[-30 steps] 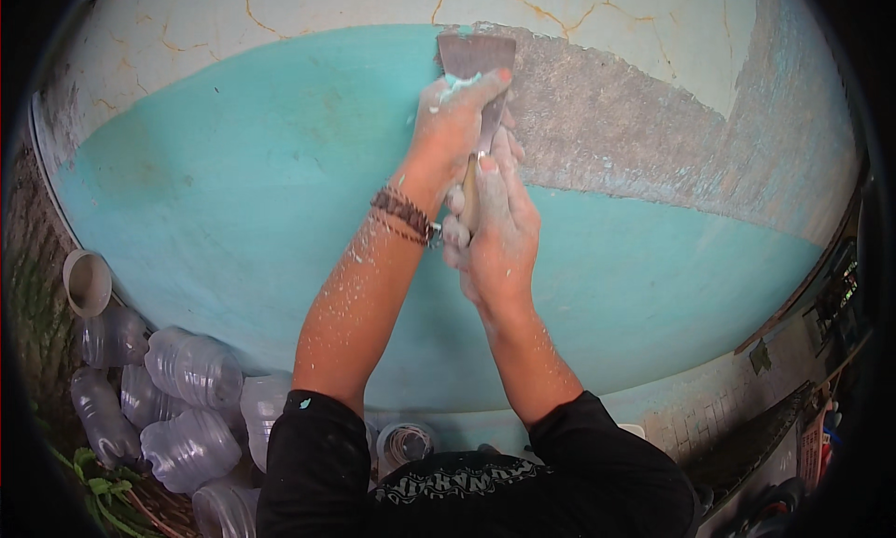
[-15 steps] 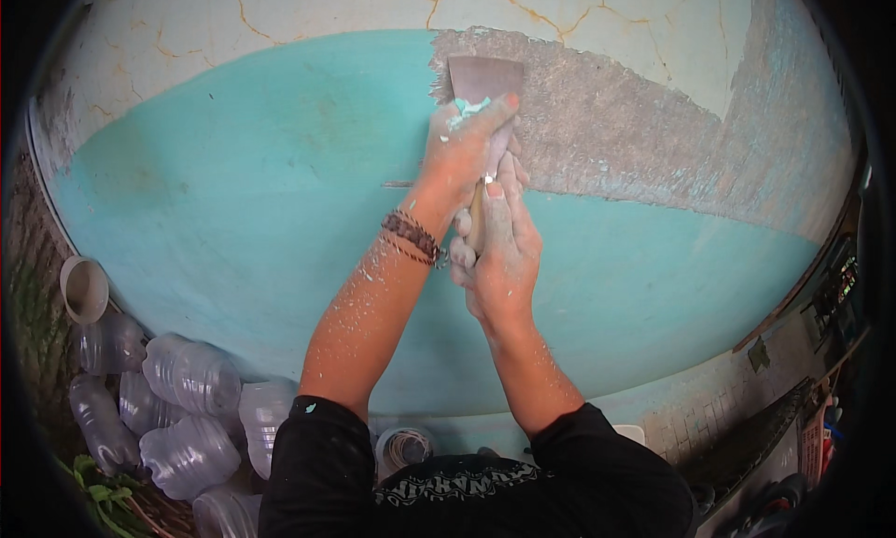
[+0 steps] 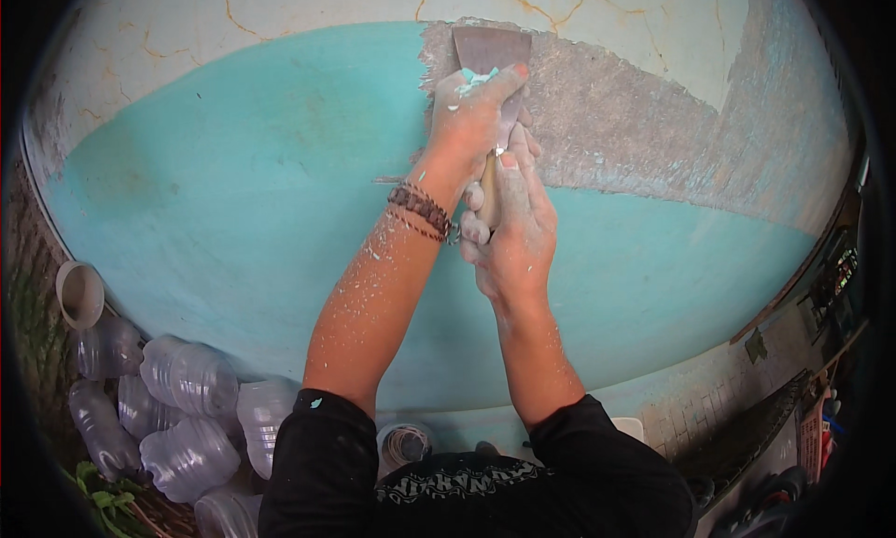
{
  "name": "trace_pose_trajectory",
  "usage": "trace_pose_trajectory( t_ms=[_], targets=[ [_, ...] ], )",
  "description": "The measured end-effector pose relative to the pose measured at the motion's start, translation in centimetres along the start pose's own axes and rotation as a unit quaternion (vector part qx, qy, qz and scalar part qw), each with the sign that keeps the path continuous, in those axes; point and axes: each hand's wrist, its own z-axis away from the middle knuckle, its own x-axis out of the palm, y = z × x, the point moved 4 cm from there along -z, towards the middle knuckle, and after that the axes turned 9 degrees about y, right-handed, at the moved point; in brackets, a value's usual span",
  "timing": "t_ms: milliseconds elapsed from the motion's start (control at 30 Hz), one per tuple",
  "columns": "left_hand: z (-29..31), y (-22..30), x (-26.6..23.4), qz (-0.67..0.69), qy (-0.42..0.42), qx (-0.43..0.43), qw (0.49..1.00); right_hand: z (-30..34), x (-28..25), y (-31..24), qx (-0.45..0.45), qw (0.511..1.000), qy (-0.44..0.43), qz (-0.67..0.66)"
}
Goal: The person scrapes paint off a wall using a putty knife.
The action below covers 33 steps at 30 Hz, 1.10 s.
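Both of my hands hold one paint scraper (image 3: 493,47) with a broad dark metal blade and a wooden handle. My right hand (image 3: 519,225) wraps round the handle, thumb along it. Higher up, my left hand (image 3: 467,113) grips the blade's narrow part, its thumb laid across the metal. Turquoise paint flakes (image 3: 476,79) sit on the left hand near the blade. The blade lies against the bare grey-brown patch (image 3: 607,109) of the wall, close to the ragged edge of the turquoise paint (image 3: 280,165). Pale dust and flecks cover my hands and forearms.
Cracked whitish paint (image 3: 308,1) runs above the turquoise. At lower left are several clear plastic bottles (image 3: 191,459), a pale round pot (image 3: 80,293) and a green plant (image 3: 103,496). A container with coiled cord (image 3: 406,445) stands near my body. Clutter with a red basket (image 3: 814,440) lies at lower right.
Both hands and the scraper have moved up and slightly right, so the blade is higher on the bare patch. The view has shifted slightly. My grip looks the same.
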Motion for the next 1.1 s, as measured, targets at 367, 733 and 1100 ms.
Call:
trace_pose_trajectory(
  t_ms=[367, 733, 1100],
  targets=[
    [-0.3, 0.4, 0.7, 0.002, 0.007, -0.016, 1.0, -0.2, 0.4, -0.7, -0.04, 0.999, -0.012, -0.014],
    [-0.5, -0.4, 0.1, 0.009, -0.052, 0.02, 0.998, 0.1, -0.5, 0.8, -0.014, 1.0, 0.019, 0.01],
    [11.5, -12.6, -9.6, 0.007, 0.132, -0.141, 0.981, 8.3, -9.1, 13.5, 0.078, 0.992, -0.015, 0.098]
  ],
)
